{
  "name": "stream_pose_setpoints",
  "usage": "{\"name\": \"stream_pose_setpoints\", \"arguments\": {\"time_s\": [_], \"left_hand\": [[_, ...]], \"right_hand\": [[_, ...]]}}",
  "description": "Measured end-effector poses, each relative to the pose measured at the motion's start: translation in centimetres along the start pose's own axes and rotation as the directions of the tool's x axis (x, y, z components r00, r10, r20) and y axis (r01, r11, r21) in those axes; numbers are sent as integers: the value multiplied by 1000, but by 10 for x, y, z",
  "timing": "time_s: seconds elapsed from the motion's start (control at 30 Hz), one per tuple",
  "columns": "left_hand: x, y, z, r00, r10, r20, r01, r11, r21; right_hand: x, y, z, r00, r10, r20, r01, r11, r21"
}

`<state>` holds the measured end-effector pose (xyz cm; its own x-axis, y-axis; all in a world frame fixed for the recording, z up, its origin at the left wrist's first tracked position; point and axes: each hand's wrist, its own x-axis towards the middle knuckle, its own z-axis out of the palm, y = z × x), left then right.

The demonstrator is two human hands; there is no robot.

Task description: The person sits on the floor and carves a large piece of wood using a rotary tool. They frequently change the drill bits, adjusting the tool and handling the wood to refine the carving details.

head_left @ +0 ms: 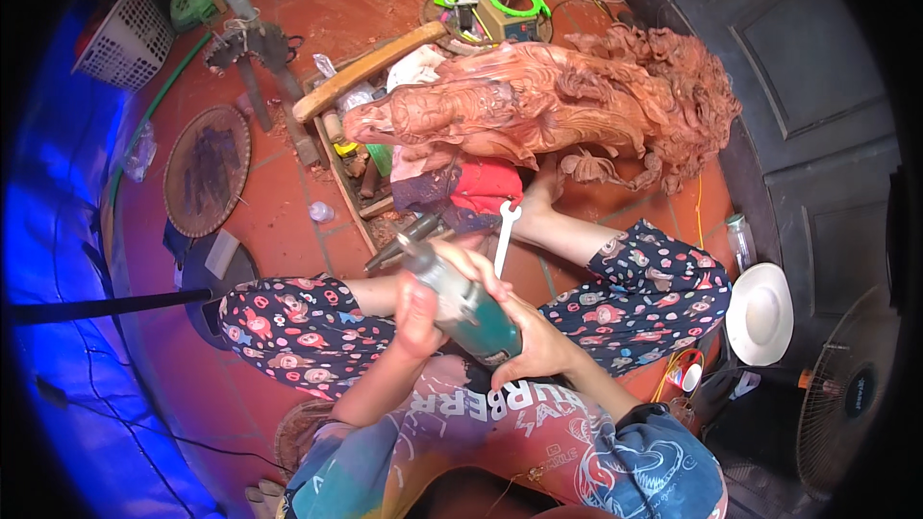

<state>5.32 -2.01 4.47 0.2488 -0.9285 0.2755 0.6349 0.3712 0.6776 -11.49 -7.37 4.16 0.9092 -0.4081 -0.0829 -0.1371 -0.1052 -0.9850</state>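
Observation:
In front of my chest is a green and grey die grinder point(478, 322), tilted with its narrow metal front end toward the upper left. My right hand point(531, 334) wraps around its green body, fingers reaching over the grey part. My left hand point(415, 319) is closed against the other side, near the grey head. A silver open-end wrench point(506, 238) sticks up beside the right fingers, its lower end hidden behind them, so its hold is unclear. Beyond, a large reddish carved wood sculpture point(538, 106) lies on its side, partly on a red cloth point(487, 185).
A wooden tray point(358, 223) with tools and shavings stands left of the sculpture. Farther left are a round woven basket point(206, 171) and a metal stand point(252, 48). At right are a white hat point(760, 314), a glass jar point(739, 242) and a fan point(859, 392).

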Motion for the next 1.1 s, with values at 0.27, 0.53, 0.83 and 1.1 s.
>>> {"name": "stream_pose_setpoints", "arguments": {"time_s": [0.27,0.53,0.83,1.1], "left_hand": [[58,13,25,976,134,-170,-156,980,-123],[99,-30,53,980,-64,-188,-48,845,-533],[61,-50,93,982,-50,-180,-83,747,-660],[88,-65,55,756,411,-509,-483,875,-11]], "right_hand": [[-39,-20,-6,926,365,-92,-323,896,304],[-177,1,32,497,-85,-864,-707,537,-460],[-230,61,-33,642,-4,-767,-622,583,-523],[-127,58,-89,895,81,-438,-368,687,-627]]}}
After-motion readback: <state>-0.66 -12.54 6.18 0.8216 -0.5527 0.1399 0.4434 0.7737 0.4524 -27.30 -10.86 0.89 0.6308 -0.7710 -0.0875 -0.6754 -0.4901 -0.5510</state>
